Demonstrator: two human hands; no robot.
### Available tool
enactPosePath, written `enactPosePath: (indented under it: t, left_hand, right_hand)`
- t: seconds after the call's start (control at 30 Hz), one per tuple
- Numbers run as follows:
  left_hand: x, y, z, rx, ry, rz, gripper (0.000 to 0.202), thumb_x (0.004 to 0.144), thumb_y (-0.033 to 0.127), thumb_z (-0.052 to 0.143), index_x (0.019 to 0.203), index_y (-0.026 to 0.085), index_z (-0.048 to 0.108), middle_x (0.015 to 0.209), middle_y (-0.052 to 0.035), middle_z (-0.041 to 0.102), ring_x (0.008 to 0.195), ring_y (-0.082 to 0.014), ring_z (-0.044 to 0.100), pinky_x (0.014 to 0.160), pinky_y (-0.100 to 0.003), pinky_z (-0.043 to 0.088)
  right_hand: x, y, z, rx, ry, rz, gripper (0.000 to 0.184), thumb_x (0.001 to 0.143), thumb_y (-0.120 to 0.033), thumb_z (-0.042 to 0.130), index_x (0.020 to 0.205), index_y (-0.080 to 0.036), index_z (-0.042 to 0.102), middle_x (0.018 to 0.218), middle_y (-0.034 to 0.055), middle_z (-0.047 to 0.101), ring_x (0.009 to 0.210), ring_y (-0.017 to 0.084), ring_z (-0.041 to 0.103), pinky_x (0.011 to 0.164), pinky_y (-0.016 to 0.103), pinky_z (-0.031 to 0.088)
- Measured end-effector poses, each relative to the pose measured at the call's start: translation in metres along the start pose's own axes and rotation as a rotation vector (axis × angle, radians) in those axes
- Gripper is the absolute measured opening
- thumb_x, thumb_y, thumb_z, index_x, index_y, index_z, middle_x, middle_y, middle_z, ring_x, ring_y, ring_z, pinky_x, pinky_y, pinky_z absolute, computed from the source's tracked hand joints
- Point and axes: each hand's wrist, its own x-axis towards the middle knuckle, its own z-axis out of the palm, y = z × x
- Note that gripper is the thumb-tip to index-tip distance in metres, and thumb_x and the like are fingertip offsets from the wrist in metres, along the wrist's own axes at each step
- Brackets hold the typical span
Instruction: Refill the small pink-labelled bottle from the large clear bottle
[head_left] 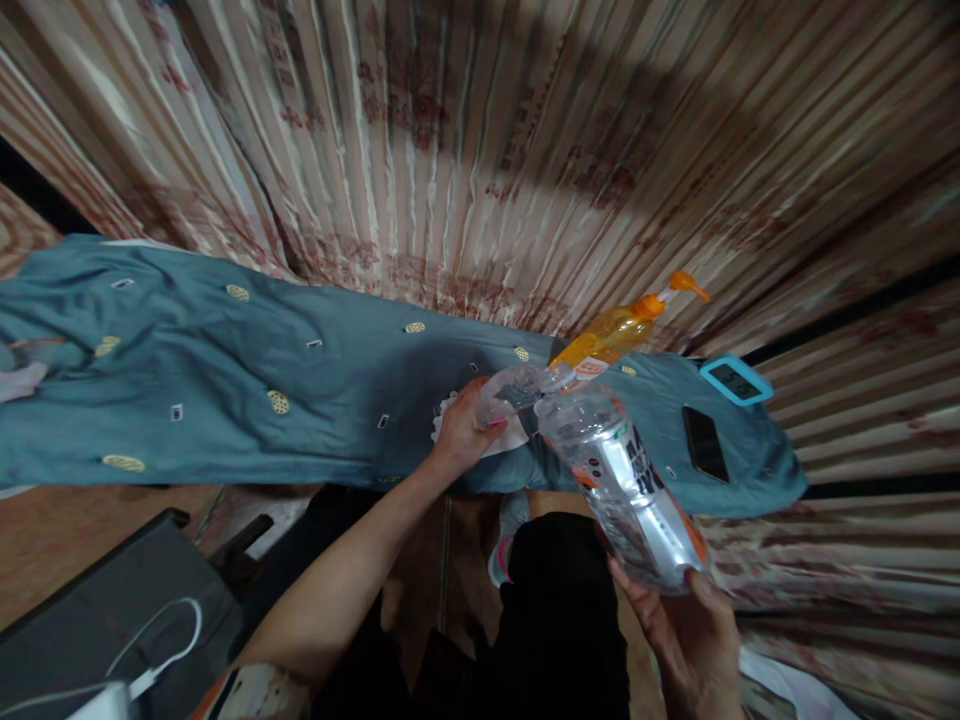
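My left hand (459, 432) is closed around a small, clear plastic container (508, 394), which looks like a bottle, though its exact shape is hard to make out. A large clear plastic bottle (634, 490) with a silver and orange label is gripped near its base by my right hand (686, 625). This big bottle is tilted, its narrow end towards the small container; whether the two touch, I cannot tell. Just behind them is a pump bottle (606, 338) of orange liquid. White paper (510, 438) lies under my left hand.
A teal patterned cloth (337, 385) covers the long surface. At its right end are a phone (705, 442) and a blue-framed digital clock (736, 380). Pleated curtains (465, 150) hang behind. Lower left, a white cable (169, 650) lies over a dark surface (97, 610).
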Motion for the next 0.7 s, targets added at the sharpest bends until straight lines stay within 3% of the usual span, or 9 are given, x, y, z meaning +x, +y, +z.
enactPosePath:
  t: [0.43, 0.7]
  left_hand:
    - [-0.001, -0.003, 0.003, -0.01, 0.018, -0.002, 0.056, 0.072, 0.018, 0.078, 0.124, 0.023, 0.057, 0.118, -0.0059, 0.072, 0.109, -0.0269, 0.07, 0.099, -0.042, 0.057]
    - [0.0, -0.003, 0.003, -0.054, 0.023, 0.009, 0.054, 0.069, 0.011, 0.076, 0.118, 0.022, 0.059, 0.113, -0.0036, 0.073, 0.105, -0.0257, 0.071, 0.098, -0.043, 0.057]
  right_hand:
    - [-0.005, -0.006, 0.0, -0.045, 0.008, -0.048, 0.05, 0.07, -0.044, 0.083, 0.116, -0.029, 0.072, 0.126, 0.0094, 0.069, 0.114, 0.04, 0.065, 0.094, 0.071, 0.052]
    - [-0.009, 0.0, -0.012, 0.014, 0.039, -0.045, 0.058, 0.064, -0.039, 0.087, 0.119, -0.032, 0.071, 0.139, 0.0064, 0.062, 0.114, 0.039, 0.065, 0.1, 0.072, 0.048]
